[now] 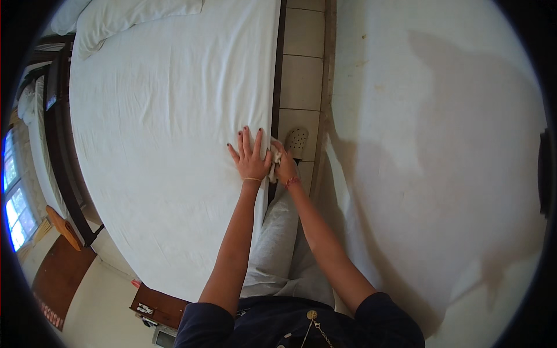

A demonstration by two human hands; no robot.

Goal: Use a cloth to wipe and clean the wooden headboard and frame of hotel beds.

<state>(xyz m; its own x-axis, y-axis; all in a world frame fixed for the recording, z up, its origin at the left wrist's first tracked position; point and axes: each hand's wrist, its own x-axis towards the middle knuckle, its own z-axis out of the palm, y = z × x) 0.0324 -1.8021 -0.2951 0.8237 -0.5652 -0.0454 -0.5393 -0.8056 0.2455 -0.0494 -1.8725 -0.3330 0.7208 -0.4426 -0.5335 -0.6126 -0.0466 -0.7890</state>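
Note:
A white fitted sheet [174,130] covers the mattress that fills the left of the view, wrinkled towards its far right side. My left hand [251,158] lies flat on the sheet near the mattress edge, fingers spread. Just beyond that edge, my right hand [285,165] grips a bunched piece of white cloth [275,158] against the mattress side. Whether this cloth is part of the sheet I cannot tell. A dark bed frame [277,65] runs below the mattress edge.
White pillows [117,24] lie at the bed's far end. A narrow tiled floor strip [302,82] separates the bed from a white wall [435,130]; my foot in a beige clog [298,141] stands there. Another bed [48,156], a window [17,195] and a wooden cabinet [159,304] are left.

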